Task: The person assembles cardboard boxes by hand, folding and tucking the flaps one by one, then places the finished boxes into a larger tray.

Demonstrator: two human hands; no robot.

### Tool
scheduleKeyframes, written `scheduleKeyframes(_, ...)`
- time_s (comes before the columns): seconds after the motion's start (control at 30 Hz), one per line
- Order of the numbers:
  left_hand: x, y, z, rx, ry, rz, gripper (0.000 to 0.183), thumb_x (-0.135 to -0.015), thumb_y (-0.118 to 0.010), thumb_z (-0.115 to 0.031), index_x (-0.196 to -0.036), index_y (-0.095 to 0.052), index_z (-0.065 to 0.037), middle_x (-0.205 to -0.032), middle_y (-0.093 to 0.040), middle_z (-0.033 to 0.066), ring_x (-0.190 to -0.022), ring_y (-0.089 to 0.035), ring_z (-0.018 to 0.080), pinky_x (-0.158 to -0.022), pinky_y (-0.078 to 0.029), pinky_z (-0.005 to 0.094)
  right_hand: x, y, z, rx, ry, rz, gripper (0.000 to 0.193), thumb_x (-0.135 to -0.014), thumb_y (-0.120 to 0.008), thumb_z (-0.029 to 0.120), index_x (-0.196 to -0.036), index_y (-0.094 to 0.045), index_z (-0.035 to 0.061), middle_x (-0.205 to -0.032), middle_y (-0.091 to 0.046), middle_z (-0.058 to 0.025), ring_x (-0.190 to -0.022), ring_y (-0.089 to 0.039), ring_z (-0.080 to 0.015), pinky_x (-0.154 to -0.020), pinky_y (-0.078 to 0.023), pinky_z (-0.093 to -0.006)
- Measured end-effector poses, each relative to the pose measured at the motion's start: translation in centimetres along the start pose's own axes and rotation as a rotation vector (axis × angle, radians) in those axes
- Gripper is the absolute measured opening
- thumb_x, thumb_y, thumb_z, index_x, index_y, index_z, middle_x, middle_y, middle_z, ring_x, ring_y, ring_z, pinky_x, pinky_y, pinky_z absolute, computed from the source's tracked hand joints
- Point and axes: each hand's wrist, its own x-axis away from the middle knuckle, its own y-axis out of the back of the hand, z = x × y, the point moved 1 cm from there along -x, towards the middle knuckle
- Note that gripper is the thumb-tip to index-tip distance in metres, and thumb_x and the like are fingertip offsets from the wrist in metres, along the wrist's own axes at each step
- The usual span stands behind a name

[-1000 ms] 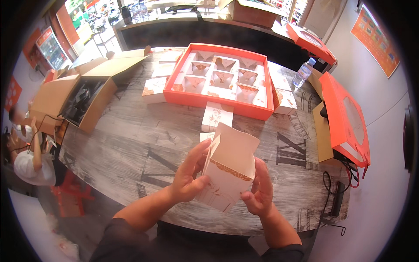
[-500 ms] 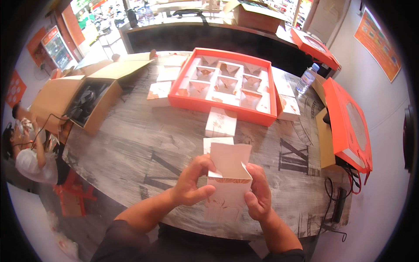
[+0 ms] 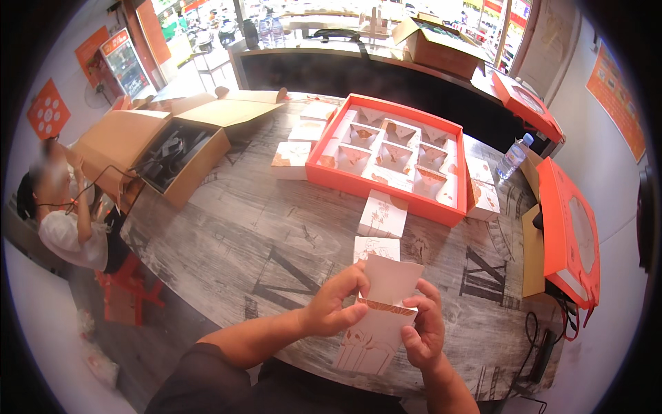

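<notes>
While boxes (image 3: 383,212) dot the table (image 3: 231,221), a counter (image 3: 303,79) stands beyond.

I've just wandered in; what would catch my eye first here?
Probably the big, open, partitioned red-orange box toward the far side of the table. Nearer, the left hand and right hand hold a white carton, its flap raised. At the table's right edge, a tilted red box with a round window also stands out.
</notes>
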Motion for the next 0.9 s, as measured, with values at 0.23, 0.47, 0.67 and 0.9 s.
scheduleKeyframes(0.23, -0.5, 0.0, -0.6, -0.082, -0.011, -0.003, 0.018, -0.098, -0.062, -0.021, -0.102, -0.052, -0.006, -0.109, -0.052, 0.0107, -0.1, -0.05, 0.0215, -0.092, -0.042, 0.0351, 0.5, 0.3, -0.4, 0.034, 0.014, -0.019, 0.039, -0.096, -0.069, 0.027, -0.119, -0.058, -0.0028, -0.148, -0.04, -0.0193, -0.117, -0.056, -0.0219, -0.093, -0.052, -0.0337)
scheduleKeyframes(0.47, 0.4, -1.1, -0.3, 0.065, 0.071, -0.131, 0.024, -0.1, -0.053, -0.006, -0.124, -0.056, -0.003, -0.132, -0.058, 0.0158, -0.121, -0.056, 0.0249, -0.105, -0.043, 0.041, 0.2, -0.1, -0.1, 0.101, 0.078, -0.04, 0.044, -0.099, -0.065, 0.03, -0.127, -0.052, -0.0024, -0.139, -0.049, -0.0208, -0.124, -0.053, -0.0274, -0.098, -0.049, -0.0374)
scheduleKeyframes(0.67, 0.0, -1.1, -1.5, 0.019, 0.055, -0.12, 0.035, -0.105, -0.055, -0.021, -0.134, -0.054, -0.002, -0.135, -0.056, 0.016, -0.13, -0.052, 0.0233, -0.108, -0.043, 0.0394, 0.0, 0.4, 0.0, 0.351, 0.26, -0.037, 0.044, -0.097, -0.068, 0.029, -0.124, -0.052, -0.0013, -0.132, -0.058, -0.024, -0.118, -0.059, -0.031, -0.098, -0.049, -0.0398)
scheduleKeyframes(0.9, -0.3, -0.9, -0.5, 0.021, -0.032, -0.011, 0.036, -0.108, -0.053, -0.027, -0.134, -0.055, -0.001, -0.129, -0.057, 0.0139, -0.127, -0.053, 0.0217, -0.11, -0.04, 0.0354, 1.0, -0.3, -0.6, 0.129, 0.201, -0.041, 0.057, -0.095, -0.073, 0.03, -0.135, -0.042, 0.0016, -0.135, -0.053, -0.0223, -0.122, -0.055, -0.0306, -0.104, -0.046, -0.0445)
